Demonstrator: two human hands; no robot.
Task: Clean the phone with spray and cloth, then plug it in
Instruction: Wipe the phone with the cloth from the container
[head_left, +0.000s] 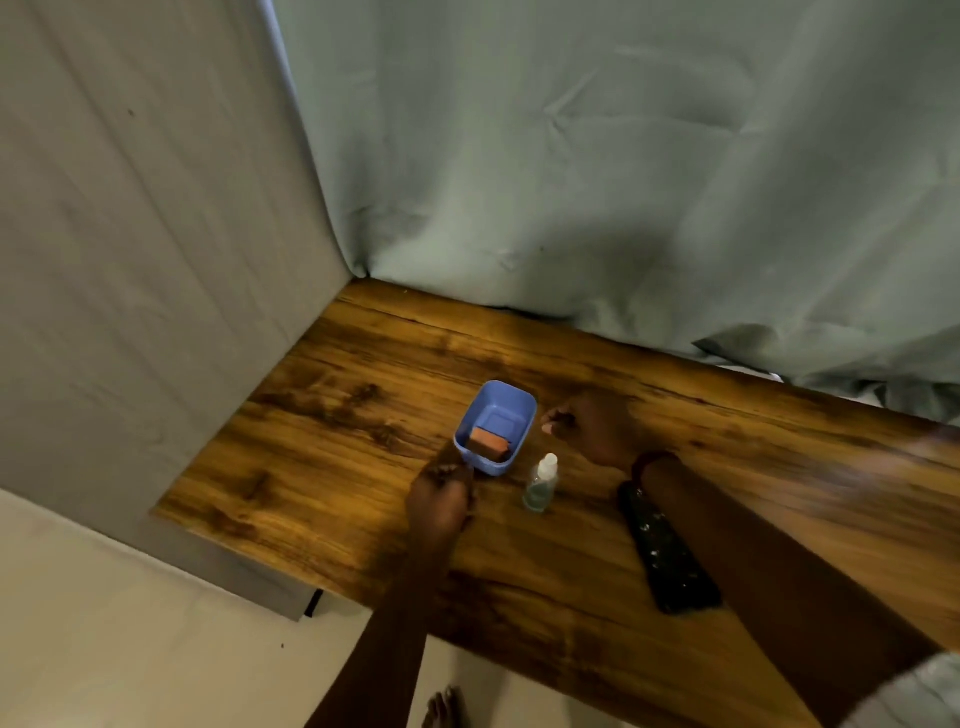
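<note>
Phone: it does not show plainly anywhere on the worktop (332, 395), so I cannot say where it lies. The only dark slab is a power strip (667, 556) with sockets, running toward the front edge and partly hidden by the right forearm.

The left fingers (449, 472) are curled in at the near left corner of a blue tub (519, 410). They look to be touching its wall, though blur hides whether they grip it. Behind them the left hand (439, 501) reaches in over the front edge. The right fingers (553, 418) are loosely bent and hold nothing, just beside the tub's right wall. The right hand (597, 426) hovers over the middle of the worktop.

Inside the tub lies an orange-brown folded piece, probably the cloth (488, 442). The spray bottle (541, 483) stands upright just beside the tub's near right corner, between the two hands.

The task appears to be at its very start, with the supplies being gathered and nothing yet sprayed or wiped. The next move likely calls for steadying the tub, lifting out the cloth and taking up the bottle without knocking it. The phone must also be found.
</note>
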